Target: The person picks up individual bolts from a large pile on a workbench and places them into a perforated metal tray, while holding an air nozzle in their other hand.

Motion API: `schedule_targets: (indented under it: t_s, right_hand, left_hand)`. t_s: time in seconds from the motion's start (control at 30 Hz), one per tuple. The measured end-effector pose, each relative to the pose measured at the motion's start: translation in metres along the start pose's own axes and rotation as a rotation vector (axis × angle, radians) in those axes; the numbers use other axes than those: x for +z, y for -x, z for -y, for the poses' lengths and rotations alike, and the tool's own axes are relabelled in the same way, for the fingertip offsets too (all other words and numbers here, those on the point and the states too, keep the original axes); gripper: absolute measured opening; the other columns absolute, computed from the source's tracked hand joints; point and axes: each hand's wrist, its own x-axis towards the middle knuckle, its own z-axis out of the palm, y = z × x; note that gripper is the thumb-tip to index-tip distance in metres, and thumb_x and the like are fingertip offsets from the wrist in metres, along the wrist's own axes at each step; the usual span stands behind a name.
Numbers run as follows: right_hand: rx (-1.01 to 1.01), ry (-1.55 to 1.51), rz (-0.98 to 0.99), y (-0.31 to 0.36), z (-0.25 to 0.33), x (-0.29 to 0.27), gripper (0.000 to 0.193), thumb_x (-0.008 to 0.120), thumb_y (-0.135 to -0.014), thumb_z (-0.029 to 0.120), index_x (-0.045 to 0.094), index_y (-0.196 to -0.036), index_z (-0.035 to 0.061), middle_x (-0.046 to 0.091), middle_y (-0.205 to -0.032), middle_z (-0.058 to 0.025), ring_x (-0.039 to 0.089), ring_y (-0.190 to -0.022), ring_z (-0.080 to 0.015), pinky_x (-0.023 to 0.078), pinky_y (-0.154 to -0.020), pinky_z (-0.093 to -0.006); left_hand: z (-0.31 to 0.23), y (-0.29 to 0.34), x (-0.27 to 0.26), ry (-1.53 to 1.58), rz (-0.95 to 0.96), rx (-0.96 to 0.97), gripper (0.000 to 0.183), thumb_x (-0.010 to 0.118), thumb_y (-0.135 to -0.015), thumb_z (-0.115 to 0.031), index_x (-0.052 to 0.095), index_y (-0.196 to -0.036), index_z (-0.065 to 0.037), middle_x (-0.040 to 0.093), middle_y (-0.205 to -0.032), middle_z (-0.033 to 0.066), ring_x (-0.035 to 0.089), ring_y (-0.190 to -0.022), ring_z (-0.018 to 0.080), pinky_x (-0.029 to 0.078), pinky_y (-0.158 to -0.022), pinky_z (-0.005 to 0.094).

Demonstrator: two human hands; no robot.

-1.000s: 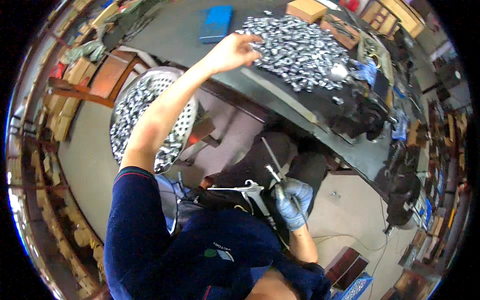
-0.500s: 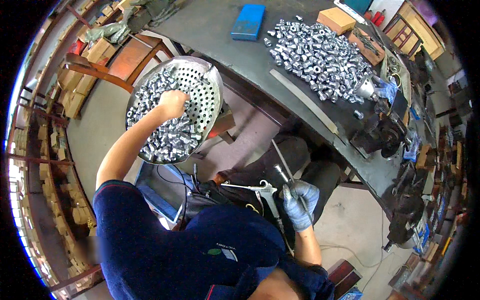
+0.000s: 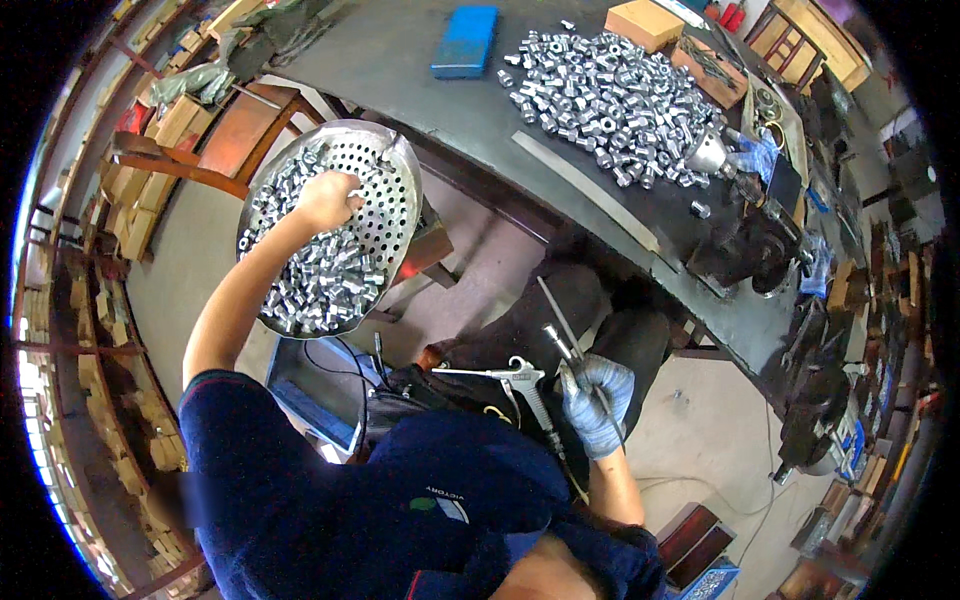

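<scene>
A round perforated metal pan stands at the left with many small silver metal fittings heaped in it. My bare left hand is over the heap, its fingers curled closed; whatever is between them is hidden. Lower right, my right hand wears a grey-blue glove and is closed round a long thin metal rod. Beside that rod, a short shiny metal piece with a wider end sticks out of the same grip. An air blow gun lies across my lap, left of the right hand.
On the dark workbench lie a large pile of similar fittings, a blue box, a flat metal bar and a wooden block. A wooden chair stands behind the pan. A blue crate is below it.
The whole view has shifted slightly, moving the bench and pan left in it. My left hand has moved a little farther away over the fittings. The right hand keeps its grip.
</scene>
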Motion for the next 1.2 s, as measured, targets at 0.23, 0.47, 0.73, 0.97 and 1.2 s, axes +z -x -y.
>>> schedule_targets:
  t_s: [0.23,0.47,0.73,0.97,1.2]
  right_hand:
    - [-0.059,0.03,0.093,-0.017,0.016,0.007,0.035,0.076,-0.068,0.014,0.045,-0.053,0.0122,0.044,-0.048,-0.0056,0.048,-0.043,-0.0227,0.037,-0.042,-0.0319]
    - [-0.018,0.034,0.1,-0.014,0.013,0.002,0.036,0.077,-0.069,0.02,0.047,-0.052,0.0108,0.045,-0.049,-0.0088,0.048,-0.043,-0.0269,0.038,-0.042,-0.0333]
    - [0.0,-0.009,0.063,-0.014,0.006,0.003,0.036,0.077,-0.069,0.022,0.047,-0.051,0.0107,0.046,-0.049,-0.0103,0.048,-0.043,-0.0293,0.038,-0.042,-0.0347]
    - [-0.03,0.142,0.179,-0.014,0.006,0.003,0.025,0.076,-0.07,0.021,0.059,-0.058,0.0088,0.055,-0.053,-0.0119,0.055,-0.047,-0.0287,0.042,-0.045,-0.0348]
    - [0.008,0.052,0.07,-0.012,0.004,0.004,0.037,0.077,-0.07,0.021,0.047,-0.051,0.0107,0.044,-0.048,-0.0111,0.047,-0.043,-0.0303,0.037,-0.042,-0.0364]
  left_hand:
    - [-0.109,0.059,-0.004,1.604,0.264,0.072,0.027,0.059,-0.083,-0.013,0.058,-0.101,0.007,0.064,-0.075,0.0135,0.063,-0.062,0.0206,0.052,-0.058,0.0306]
    - [-0.195,0.07,0.058,2.187,0.625,-0.01,0.027,0.052,-0.083,-0.02,0.057,-0.097,0.002,0.059,-0.069,0.0128,0.055,-0.054,0.0222,0.046,-0.06,0.0348]
    - [-0.208,0.069,0.062,2.134,0.629,-0.215,0.03,0.046,-0.091,-0.025,0.057,-0.091,0.003,0.047,-0.053,0.0066,0.037,-0.036,0.0143,0.043,-0.056,0.0325]
    - [-0.208,0.063,0.035,1.333,0.42,0.081,0.025,0.055,-0.093,-0.021,0.062,-0.099,0.002,0.06,-0.066,0.0051,0.052,-0.049,0.0052,0.043,-0.047,0.0192]
    - [-0.216,0.062,0.023,1.4,0.418,0.285,0.03,0.062,-0.088,-0.013,0.056,-0.115,-0.001,0.064,-0.08,0.0065,0.063,-0.073,0.0104,0.045,-0.039,0.0186]
